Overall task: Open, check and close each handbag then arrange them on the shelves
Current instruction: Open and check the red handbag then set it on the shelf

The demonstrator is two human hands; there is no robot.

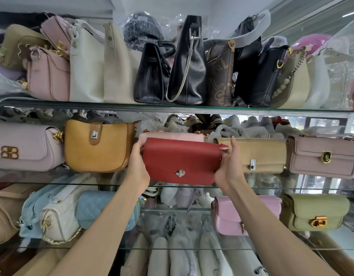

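A red handbag (182,161) with a silver turn-lock on its shut flap is held upright at the front of the middle glass shelf (172,186). My left hand (138,164) grips its left end and my right hand (229,166) grips its right end, by a bit of zipper. A pale pink bag (172,137) stands right behind it. To its left stands a mustard bag (96,146), to its right a tan clutch (259,154).
The top shelf (172,107) is packed with black, cream and pink bags. A lilac bag (23,148) and a mauve bag (323,156) flank the middle row. Below sit a blue quilted bag (96,208), a pink bag (228,216) and an olive bag (315,212).
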